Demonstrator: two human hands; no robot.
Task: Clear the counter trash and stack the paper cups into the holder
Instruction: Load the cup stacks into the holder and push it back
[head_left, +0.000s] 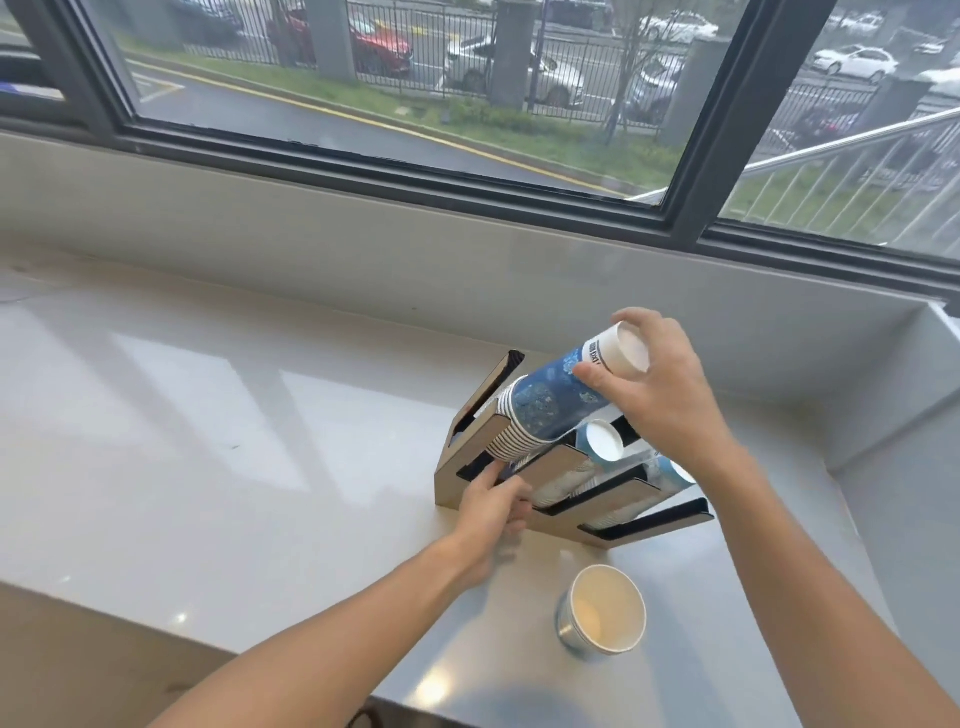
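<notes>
A tan and black cup holder (470, 439) with several slots lies on the white counter (208, 441). My right hand (660, 384) grips the bottom end of a long stack of blue paper cups (550, 405), tilted with its rim end inside the leftmost slot. My left hand (493, 512) presses on the holder's front edge, fingers at the slot opening. Two more stacks of cups (602, 441) (670, 475) rest in the slots to the right. One single paper cup (605, 610) stands upright and open on the counter in front of the holder.
A grey window sill and wall (415, 260) run behind the counter, with a large dark-framed window above. A raised ledge (909, 395) bounds the counter on the right. The counter's front edge (104, 603) drops off at the lower left.
</notes>
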